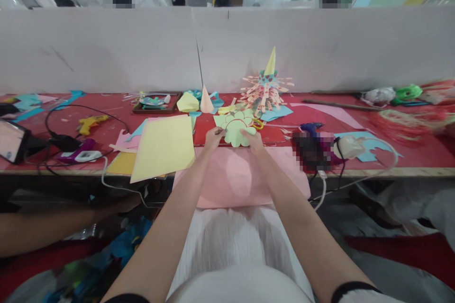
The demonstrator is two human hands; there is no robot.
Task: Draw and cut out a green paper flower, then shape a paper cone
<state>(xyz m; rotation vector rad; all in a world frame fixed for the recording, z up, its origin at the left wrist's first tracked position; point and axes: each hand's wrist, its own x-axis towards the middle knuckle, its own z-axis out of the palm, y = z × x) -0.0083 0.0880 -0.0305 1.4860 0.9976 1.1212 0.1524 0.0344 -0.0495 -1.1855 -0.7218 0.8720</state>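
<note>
Your left hand (213, 138) and right hand (253, 139) each have fingers clamped on one pale green scalloped cutout (236, 129), held over the red table (391, 151). Just left of the cutout lies one yellow sheet (164, 147); directly below it, one pink sheet (238, 177).

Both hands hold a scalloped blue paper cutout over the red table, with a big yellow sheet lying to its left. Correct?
Not quite: the cutout is pale green, not blue, as the head view shows. Left hand and right hand hold it over the red table, yellow sheet lying left.
</note>
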